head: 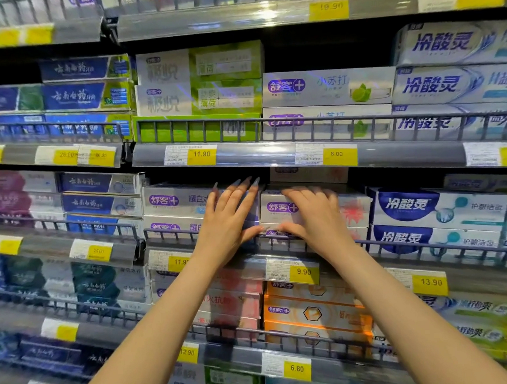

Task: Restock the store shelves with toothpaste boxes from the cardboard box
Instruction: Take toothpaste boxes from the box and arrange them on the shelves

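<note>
Your right hand point(311, 215) curls its grip over the top front of the white toothpaste box point(354, 210) on the middle shelf point(249, 263), thumb beneath. Your left hand point(233, 219) lies spread, fingers straight, against the box's left end, thumb touching.

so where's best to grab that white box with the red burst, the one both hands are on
Take the white box with the red burst by its long top and bottom edges, coming straight in from the front above the wire rail. It lies flat and lengthways, its right end close against the blue boxes, so the ends are blocked. The right hand already curls over its top; the left hand lies flat.
</note>
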